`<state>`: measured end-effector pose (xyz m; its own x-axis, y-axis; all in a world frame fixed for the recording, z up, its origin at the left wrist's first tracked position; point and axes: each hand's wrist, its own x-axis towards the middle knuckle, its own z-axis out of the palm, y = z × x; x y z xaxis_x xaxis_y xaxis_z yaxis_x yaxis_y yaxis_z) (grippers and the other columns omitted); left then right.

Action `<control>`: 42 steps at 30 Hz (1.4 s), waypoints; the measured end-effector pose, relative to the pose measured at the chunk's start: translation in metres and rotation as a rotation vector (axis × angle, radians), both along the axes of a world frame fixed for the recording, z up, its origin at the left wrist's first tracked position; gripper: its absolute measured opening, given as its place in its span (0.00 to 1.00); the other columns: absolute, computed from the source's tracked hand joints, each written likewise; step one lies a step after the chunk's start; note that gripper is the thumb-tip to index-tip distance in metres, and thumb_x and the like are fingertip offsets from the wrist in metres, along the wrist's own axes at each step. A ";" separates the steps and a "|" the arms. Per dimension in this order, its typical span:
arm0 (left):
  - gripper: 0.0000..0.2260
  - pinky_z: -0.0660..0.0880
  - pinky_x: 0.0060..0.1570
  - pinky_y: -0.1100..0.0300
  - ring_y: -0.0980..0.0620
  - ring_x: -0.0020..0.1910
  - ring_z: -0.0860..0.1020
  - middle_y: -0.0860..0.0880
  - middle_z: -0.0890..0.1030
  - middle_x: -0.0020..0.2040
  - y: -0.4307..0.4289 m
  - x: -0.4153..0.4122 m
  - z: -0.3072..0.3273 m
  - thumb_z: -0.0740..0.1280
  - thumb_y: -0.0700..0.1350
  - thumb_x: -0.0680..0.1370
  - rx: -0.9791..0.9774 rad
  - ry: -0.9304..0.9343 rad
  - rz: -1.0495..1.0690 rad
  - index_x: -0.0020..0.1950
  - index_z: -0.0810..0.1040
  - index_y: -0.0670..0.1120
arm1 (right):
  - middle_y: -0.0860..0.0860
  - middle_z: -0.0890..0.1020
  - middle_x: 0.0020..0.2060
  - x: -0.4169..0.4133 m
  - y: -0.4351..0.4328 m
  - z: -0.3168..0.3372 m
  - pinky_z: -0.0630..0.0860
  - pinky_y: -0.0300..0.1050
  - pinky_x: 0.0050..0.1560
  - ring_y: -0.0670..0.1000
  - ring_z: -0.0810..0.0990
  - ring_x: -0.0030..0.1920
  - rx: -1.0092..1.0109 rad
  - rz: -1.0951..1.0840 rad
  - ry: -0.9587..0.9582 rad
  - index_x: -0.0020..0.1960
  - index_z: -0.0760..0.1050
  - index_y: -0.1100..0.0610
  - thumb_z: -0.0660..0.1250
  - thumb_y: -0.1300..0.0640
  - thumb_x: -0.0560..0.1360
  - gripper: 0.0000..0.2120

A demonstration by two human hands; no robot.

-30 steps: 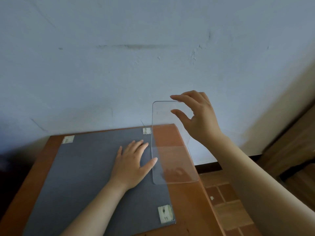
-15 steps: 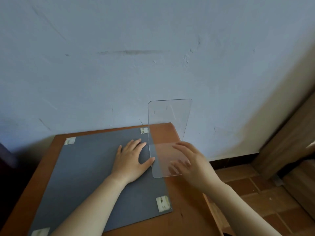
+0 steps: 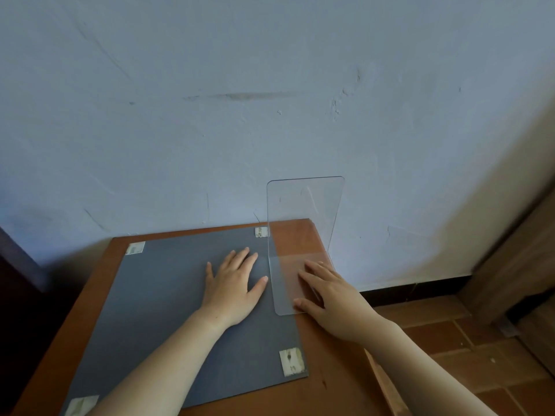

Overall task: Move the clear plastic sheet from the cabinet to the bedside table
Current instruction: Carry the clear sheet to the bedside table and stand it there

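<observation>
The clear plastic sheet (image 3: 304, 205) is bent into an L. Its tall part stands upright against the wall and its short part lies flat on the right side of the wooden bedside table (image 3: 330, 373). My right hand (image 3: 333, 295) lies flat on the sheet's flat part, fingers spread and the thumb at its near edge, not gripping. Just left of the sheet, my left hand (image 3: 234, 286) rests palm down with its fingers apart on a grey mat (image 3: 162, 301), and its thumb almost touches the sheet's left edge.
The grey mat is taped at its corners and covers most of the table top. A blue-white wall (image 3: 270, 115) rises directly behind the table. To the right lie a red tiled floor (image 3: 468, 355) and wooden furniture (image 3: 522, 253).
My right hand has dropped from the top edge of the upright sheet to its flat base on the table. The left hand has stayed on the mat.
</observation>
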<state>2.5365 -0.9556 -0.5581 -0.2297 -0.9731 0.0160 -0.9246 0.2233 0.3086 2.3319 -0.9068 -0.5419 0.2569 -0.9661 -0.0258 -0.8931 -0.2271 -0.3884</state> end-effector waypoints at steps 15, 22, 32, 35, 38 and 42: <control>0.25 0.43 0.72 0.42 0.54 0.75 0.49 0.56 0.55 0.76 -0.023 -0.001 -0.004 0.53 0.60 0.78 -0.069 0.026 -0.014 0.73 0.56 0.55 | 0.46 0.53 0.75 0.002 -0.024 -0.003 0.51 0.45 0.72 0.49 0.48 0.75 -0.006 -0.023 -0.026 0.74 0.55 0.51 0.56 0.40 0.76 0.30; 0.24 0.43 0.72 0.43 0.55 0.75 0.50 0.57 0.56 0.75 -0.025 0.000 -0.006 0.54 0.59 0.77 -0.085 0.056 -0.006 0.73 0.58 0.56 | 0.46 0.54 0.75 0.004 -0.037 -0.005 0.52 0.44 0.71 0.49 0.49 0.75 -0.017 -0.025 -0.030 0.73 0.56 0.50 0.56 0.40 0.76 0.29; 0.21 0.44 0.72 0.44 0.57 0.74 0.52 0.57 0.59 0.75 -0.025 0.001 -0.007 0.51 0.56 0.79 -0.099 0.109 0.003 0.72 0.62 0.55 | 0.46 0.61 0.73 0.005 -0.050 -0.003 0.59 0.44 0.69 0.47 0.55 0.74 -0.107 -0.030 -0.068 0.71 0.62 0.50 0.59 0.42 0.76 0.26; 0.21 0.44 0.72 0.44 0.57 0.74 0.51 0.57 0.59 0.75 -0.026 0.000 -0.008 0.51 0.57 0.79 -0.102 0.091 -0.001 0.72 0.61 0.55 | 0.46 0.63 0.72 0.003 -0.038 0.000 0.65 0.46 0.66 0.47 0.59 0.71 -0.132 -0.038 -0.064 0.70 0.64 0.49 0.59 0.42 0.75 0.25; 0.22 0.45 0.72 0.43 0.57 0.74 0.52 0.57 0.59 0.75 -0.026 0.000 -0.008 0.51 0.58 0.79 -0.105 0.075 0.000 0.72 0.61 0.56 | 0.46 0.64 0.71 0.002 -0.035 0.002 0.67 0.47 0.64 0.48 0.61 0.70 -0.107 -0.033 -0.008 0.69 0.65 0.50 0.59 0.42 0.75 0.24; 0.22 0.45 0.72 0.43 0.56 0.74 0.52 0.57 0.58 0.75 -0.025 0.000 -0.007 0.51 0.59 0.78 -0.105 0.070 -0.001 0.72 0.61 0.56 | 0.47 0.64 0.71 0.004 -0.046 0.003 0.66 0.46 0.64 0.49 0.62 0.69 -0.097 -0.007 0.019 0.68 0.66 0.52 0.59 0.44 0.76 0.23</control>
<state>2.5368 -0.9809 -0.5654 -0.2253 -0.9650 0.1342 -0.9014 0.2587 0.3471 2.3356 -0.9532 -0.5392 0.2505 -0.9661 0.0630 -0.9019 -0.2565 -0.3476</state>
